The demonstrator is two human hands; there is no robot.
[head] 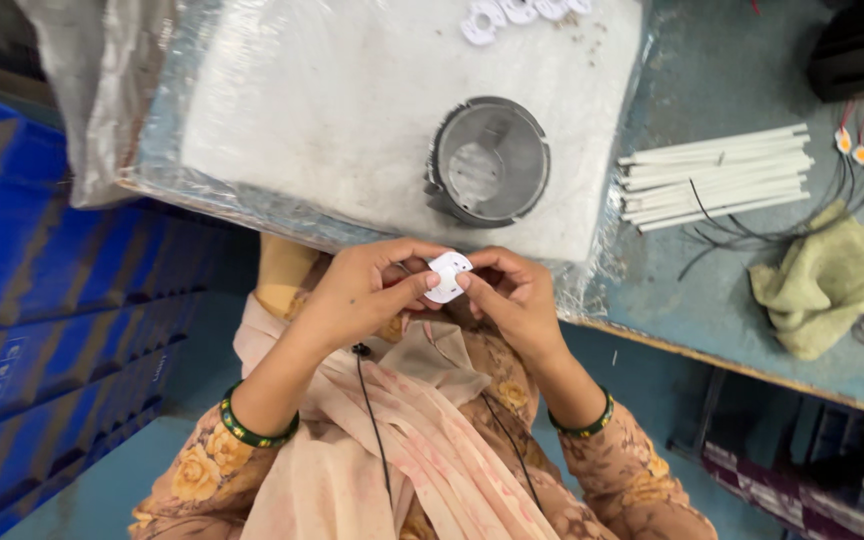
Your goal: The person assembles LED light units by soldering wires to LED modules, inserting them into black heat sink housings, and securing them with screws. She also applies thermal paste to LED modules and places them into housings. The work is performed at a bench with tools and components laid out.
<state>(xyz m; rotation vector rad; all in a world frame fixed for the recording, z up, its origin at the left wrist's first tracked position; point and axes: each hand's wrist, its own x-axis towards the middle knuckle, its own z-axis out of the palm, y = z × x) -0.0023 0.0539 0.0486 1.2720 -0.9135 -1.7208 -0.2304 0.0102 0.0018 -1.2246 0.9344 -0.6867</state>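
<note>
Both grips, left hand (357, 295) and right hand (512, 295), are pinching a white disc (447, 275). More discs (512, 12) are lying beyond the grey housing (489, 160), which is sitting empty.

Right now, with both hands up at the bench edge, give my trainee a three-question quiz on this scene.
1. True or false: the small white round disc is pinched between the fingers of both the left hand and the right hand.
2. What stands on the white foam sheet just beyond the hands?
A. a grey metal cup-shaped housing
B. a glass bottle
C. a red bucket
3. What lies to the right of the foam sheet, on the blue-green bench top?

Key
1. True.
2. A, the grey metal cup-shaped housing.
3. A bundle of thin white tubes, with thin black wires and a crumpled green cloth near it.
</note>
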